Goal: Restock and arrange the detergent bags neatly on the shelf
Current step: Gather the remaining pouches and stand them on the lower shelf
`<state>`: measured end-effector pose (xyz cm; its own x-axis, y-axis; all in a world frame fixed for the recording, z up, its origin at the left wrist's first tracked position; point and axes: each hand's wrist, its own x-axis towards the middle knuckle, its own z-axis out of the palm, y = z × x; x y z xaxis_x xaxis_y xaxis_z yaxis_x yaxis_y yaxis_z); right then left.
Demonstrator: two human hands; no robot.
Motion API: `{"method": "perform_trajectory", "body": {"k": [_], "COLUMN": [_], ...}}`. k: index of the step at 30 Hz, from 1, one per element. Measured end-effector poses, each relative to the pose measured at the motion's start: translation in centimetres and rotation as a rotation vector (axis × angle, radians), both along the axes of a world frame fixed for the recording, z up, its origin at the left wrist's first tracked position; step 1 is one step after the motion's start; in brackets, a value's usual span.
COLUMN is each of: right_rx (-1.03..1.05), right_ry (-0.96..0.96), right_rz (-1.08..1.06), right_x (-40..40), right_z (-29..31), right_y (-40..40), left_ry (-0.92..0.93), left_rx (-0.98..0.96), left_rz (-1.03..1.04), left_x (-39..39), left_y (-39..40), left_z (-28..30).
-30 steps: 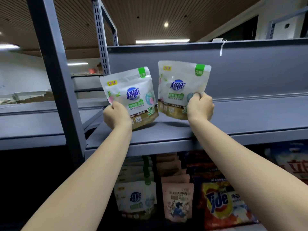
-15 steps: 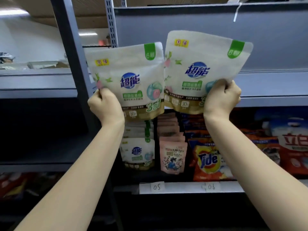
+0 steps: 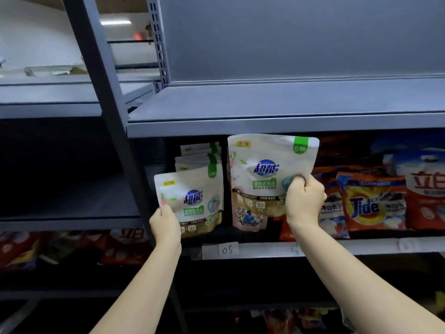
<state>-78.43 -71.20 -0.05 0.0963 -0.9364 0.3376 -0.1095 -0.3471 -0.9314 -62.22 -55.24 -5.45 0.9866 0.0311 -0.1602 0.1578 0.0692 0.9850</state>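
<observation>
the left hand holds a white detergent bag by its lower left corner, the grip curled round the edge, and the bag stands upright at the front of the middle shelf, just right of the dark upright post. behind it a row of matching white bags runs toward the far back of the shelf, their green tabs stacked one behind another. the right hand grips a second white bag at its lower right side, fingers bunched into the pouch; this bag is held higher, its top edge touching or just under the front lip of the upper shelf, and it stands in front of a pink pouch, whose lower part shows beneath it. a narrow dark gap separates the two held bags.

to the right on the same shelf sit an orange tide bag and a red and white bag, close together. a paper label marked 05 is stuck on the shelf's front edge, below the gap. the upper shelf has bare grey board across its width. the bay left of the post is dark, with open room at the same height, and red bags lie on the level below it.
</observation>
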Motion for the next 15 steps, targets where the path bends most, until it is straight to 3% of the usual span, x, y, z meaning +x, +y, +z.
{"method": "perform_trajectory", "body": {"k": [7,15], "right_rx": [0.089,0.173], "right_ry": [0.090,0.230], "right_rz": [0.089,0.314], "right_x": [1.5,3.4], "right_z": [-4.1,-8.2], "right_y": [0.0,0.6], "left_ry": [0.189,0.173], "left_rx": [0.011,-0.029], "left_rz": [-0.113,-0.202], "left_x": [3.1,7.1], "left_y": [-2.1,-4.6], "left_z": [-3.4,-7.1]}}
